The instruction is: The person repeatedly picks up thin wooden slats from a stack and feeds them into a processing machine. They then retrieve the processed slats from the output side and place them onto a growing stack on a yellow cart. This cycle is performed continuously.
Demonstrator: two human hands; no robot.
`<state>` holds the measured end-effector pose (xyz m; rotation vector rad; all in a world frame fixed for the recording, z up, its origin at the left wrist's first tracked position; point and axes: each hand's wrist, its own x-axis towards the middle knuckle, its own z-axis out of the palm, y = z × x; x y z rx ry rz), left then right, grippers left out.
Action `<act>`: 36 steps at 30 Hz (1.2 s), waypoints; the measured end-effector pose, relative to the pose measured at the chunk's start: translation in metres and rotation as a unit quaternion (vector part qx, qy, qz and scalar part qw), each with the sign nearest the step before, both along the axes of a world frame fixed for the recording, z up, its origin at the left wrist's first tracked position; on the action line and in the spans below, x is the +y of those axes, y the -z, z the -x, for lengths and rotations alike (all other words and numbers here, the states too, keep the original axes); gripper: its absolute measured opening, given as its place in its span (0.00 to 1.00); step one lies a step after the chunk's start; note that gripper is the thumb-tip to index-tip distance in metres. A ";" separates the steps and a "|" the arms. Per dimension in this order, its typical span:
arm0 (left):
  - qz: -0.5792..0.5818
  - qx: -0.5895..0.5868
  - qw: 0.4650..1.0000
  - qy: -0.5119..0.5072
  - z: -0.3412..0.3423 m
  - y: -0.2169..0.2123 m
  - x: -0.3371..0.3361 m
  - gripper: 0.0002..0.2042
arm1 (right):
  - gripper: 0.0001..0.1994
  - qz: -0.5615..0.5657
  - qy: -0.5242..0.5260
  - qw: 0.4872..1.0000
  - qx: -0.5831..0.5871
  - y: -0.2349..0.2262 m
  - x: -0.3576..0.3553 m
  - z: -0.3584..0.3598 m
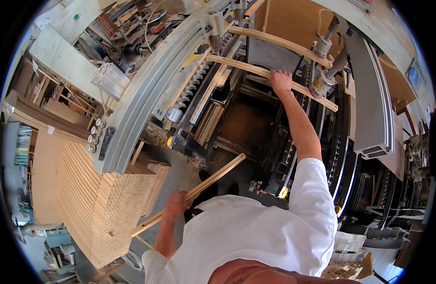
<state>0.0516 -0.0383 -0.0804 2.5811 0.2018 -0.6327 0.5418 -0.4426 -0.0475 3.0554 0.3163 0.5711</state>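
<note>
My left hand [177,203] is closed around a long narrow wooden strip [217,175], which slants up to the right in front of my body, apart from the machine. My right arm reaches forward, and my right hand [281,81] has its fingers curled over a second wooden strip [244,66]. That strip lies across the machine's two side rails, its right end under a metal cylinder [322,84]. Beyond it, a third wooden strip [279,42] spans the same rails.
A large stack of wooden strips [80,189] stands to my left. The grey machine beam [137,113] with round knobs curves beside it. A toothed chain track [184,97] runs along the machine's left side. A long metal housing [376,99] stands at the right.
</note>
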 end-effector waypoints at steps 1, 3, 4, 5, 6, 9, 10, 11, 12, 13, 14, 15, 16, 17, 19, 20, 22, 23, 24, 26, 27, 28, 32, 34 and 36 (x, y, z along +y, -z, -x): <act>-0.003 0.003 1.000 -0.007 0.001 -0.003 -0.002 0.17 | 0.13 0.000 0.002 1.000 -0.003 0.000 0.000 0.000; -0.010 0.012 1.000 -0.023 0.007 -0.014 -0.004 0.17 | 0.12 -0.001 0.003 1.000 -0.007 0.000 -0.002 0.001; -0.008 0.017 0.999 -0.030 0.010 -0.018 -0.005 0.17 | 0.13 -0.005 0.003 1.000 -0.003 0.001 -0.002 0.001; -0.006 0.022 0.999 -0.037 0.013 -0.021 -0.003 0.17 | 0.13 -0.009 0.003 1.000 0.000 0.002 -0.003 0.001; -0.005 0.024 0.999 -0.044 0.017 -0.025 0.000 0.17 | 0.13 -0.013 0.003 1.000 0.002 0.001 -0.002 0.000; 0.026 0.002 0.998 -0.065 0.036 -0.033 0.009 0.16 | 0.14 -0.009 0.012 1.000 0.015 -0.004 -0.001 0.000; 0.018 0.009 0.997 -0.075 0.040 -0.046 0.009 0.16 | 0.14 -0.005 0.015 1.000 0.021 -0.005 0.001 0.000; 0.011 0.017 0.996 -0.085 0.043 -0.061 0.010 0.16 | 0.14 0.013 0.031 0.998 0.044 -0.008 0.003 -0.001; 0.003 0.025 0.995 -0.096 0.049 -0.078 0.012 0.17 | 0.15 0.025 0.042 0.998 0.050 -0.008 0.002 -0.003; 0.013 0.013 0.993 -0.113 0.059 -0.086 0.017 0.17 | 0.16 0.033 0.048 0.996 0.063 -0.009 0.004 -0.003; 0.023 0.002 0.991 -0.130 0.071 -0.092 0.025 0.18 | 0.16 0.028 0.058 0.996 0.069 -0.011 0.007 -0.004; 0.032 -0.012 0.989 -0.146 0.083 -0.100 0.034 0.19 | 0.17 0.022 0.069 0.995 0.069 -0.011 0.004 -0.004; 0.046 -0.006 0.984 -0.174 0.099 -0.108 0.044 0.20 | 0.18 0.031 0.070 0.994 0.073 -0.013 0.009 -0.005; 0.059 0.004 0.976 -0.208 0.118 -0.119 0.053 0.21 | 0.19 0.032 0.078 0.991 0.106 -0.020 0.021 -0.002; 0.083 0.009 0.961 -0.264 0.147 -0.142 0.071 0.22 | 0.22 0.018 0.075 0.996 0.033 -0.011 -0.003 -0.009; 0.082 0.019 0.944 -0.319 0.172 -0.160 0.074 0.22 | 0.23 0.043 0.083 0.991 0.094 -0.022 0.031 0.006; 0.102 0.010 0.918 -0.382 0.212 -0.185 0.097 0.22 | 0.27 -0.030 0.093 0.995 0.017 -0.021 0.034 0.011; 0.118 0.003 0.906 -0.406 0.235 -0.194 0.111 0.22 | 0.30 -0.073 0.077 0.994 -0.007 -0.018 0.028 0.011; 0.133 -0.006 0.895 -0.426 0.259 -0.203 0.125 0.22 | 0.30 -0.099 0.061 0.993 -0.029 -0.013 0.027 0.009; 0.177 -0.065 0.871 -0.455 0.320 -0.212 0.152 0.20 | 0.26 -0.213 -0.002 0.976 -0.045 -0.012 0.068 0.037; 0.194 -0.092 0.855 -0.473 0.342 -0.217 0.166 0.18 | 0.24 -0.268 -0.052 0.961 -0.045 -0.014 0.086 0.056; 0.229 -0.150 0.820 -0.504 0.361 -0.216 0.183 0.16 | 0.23 -0.320 -0.097 0.942 -0.041 -0.014 0.106 0.079; 0.209 -0.300 0.781 -0.506 0.398 -0.206 0.270 0.13 | 0.16 -0.487 -0.245 0.838 -0.012 -0.016 0.206 0.213; 0.177 -0.335 0.744 -0.550 0.400 -0.188 0.326 0.15 | 0.12 -0.525 -0.266 0.802 0.101 -0.008 0.254 0.289; 0.122 -0.352 0.714 -0.592 0.377 -0.170 0.383 0.16 | 0.10 -0.497 -0.307 0.801 0.132 0.030 0.285 0.347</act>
